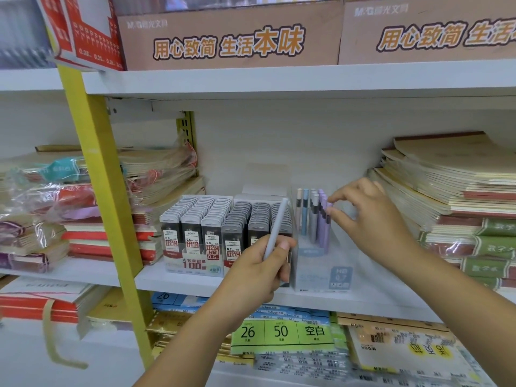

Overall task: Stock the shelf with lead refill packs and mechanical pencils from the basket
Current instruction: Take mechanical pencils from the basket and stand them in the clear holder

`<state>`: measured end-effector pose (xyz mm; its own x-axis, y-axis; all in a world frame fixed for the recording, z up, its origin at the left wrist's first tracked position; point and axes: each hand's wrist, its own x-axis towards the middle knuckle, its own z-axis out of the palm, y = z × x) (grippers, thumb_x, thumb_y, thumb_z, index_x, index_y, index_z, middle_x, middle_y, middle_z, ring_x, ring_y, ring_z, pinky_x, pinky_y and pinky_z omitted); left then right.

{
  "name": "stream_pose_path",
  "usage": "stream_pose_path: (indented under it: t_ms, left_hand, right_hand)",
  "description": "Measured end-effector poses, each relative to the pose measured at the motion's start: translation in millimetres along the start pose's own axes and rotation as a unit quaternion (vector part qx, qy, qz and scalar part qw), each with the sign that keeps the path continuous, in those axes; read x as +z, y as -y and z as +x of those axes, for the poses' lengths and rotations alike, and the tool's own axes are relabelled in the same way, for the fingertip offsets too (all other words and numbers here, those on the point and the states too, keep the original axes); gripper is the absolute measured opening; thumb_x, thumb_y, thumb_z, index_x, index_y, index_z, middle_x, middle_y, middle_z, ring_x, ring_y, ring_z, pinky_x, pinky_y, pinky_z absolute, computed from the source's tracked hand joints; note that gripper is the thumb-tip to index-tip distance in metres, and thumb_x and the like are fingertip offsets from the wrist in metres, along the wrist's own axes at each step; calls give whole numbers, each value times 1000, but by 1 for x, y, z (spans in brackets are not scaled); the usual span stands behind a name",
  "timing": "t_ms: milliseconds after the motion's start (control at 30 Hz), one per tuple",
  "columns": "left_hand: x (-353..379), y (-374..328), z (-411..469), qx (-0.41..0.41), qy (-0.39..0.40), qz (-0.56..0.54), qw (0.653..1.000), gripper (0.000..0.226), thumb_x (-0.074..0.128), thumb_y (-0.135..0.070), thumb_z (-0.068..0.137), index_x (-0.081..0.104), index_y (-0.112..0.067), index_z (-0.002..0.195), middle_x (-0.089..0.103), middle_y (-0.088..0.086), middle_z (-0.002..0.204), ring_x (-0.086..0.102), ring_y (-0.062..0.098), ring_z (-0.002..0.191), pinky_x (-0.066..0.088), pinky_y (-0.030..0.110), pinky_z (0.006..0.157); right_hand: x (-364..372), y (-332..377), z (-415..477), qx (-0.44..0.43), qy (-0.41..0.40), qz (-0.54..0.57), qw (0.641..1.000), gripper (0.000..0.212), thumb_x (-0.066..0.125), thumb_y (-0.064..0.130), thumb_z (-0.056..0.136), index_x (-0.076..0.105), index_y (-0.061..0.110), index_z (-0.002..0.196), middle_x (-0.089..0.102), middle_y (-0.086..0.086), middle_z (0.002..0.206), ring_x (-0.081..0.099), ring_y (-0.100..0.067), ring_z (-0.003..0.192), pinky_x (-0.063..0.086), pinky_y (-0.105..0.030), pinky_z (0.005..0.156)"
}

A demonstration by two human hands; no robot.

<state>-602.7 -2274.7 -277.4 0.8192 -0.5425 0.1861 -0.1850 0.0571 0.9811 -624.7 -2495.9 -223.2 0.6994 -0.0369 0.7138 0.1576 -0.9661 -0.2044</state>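
Left hand (259, 263) gripping pale pencil (276, 228), right hand (371, 216) pinching purple pencil (327, 233) in display box (312, 276)

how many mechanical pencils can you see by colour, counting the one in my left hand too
beige pencil: 1
blue pencil: 1
grey pencils: 2
purple pencils: 3, front one pinched by the right hand
pale pencil gripped in the left hand: 1
total: 8, as far as the clear box shows
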Motion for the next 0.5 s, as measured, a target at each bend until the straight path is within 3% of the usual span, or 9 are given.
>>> stream_pose_path:
  t_ms: [100,167,233,367,500]
  left_hand:
    - [2,-4,1,9,14,13,1000,23,46,-36,105,69,-35,100,57,-6,64,37,5,46,30,18,42]
    - [6,-8,3,18,19,26,999,23,46,-35,105,68,-32,100,57,-6,64,37,5,46,30,18,42]
    - [10,-12,5,23,19,30,999,23,45,-35,106,67,-27,102,57,-7,63,37,5,45,30,18,42]
    - [16,-20,8,26,30,59,997,23,45,-33,106,66,-23,103,57,-9,62,39,4,44,32,17,41]
    - [16,-26,10,35,38,66,996,15,53,-30,103,65,-22,104,60,-7,68,52,9,54,43,21,45]
  right_hand:
    - [-10,20,-2,-53,-46,40,997,21,57,28,92,71,21,108,53,11,91,46,-5,89,33,-21,74]
    - [-14,39,-5,-49,11,145,988,27,56,35,90,68,32,113,62,18,88,52,1,84,39,-13,71]
    - [-15,51,-5,5,75,282,957,26,63,30,89,64,38,113,72,15,88,62,0,87,47,-14,74]
    - [-21,55,0,98,71,468,876,19,69,13,86,64,21,103,76,-1,86,69,-13,81,51,-18,70]
    - [-27,49,4,108,45,501,857,14,65,5,88,59,12,98,75,-5,79,70,-12,71,51,-18,59]
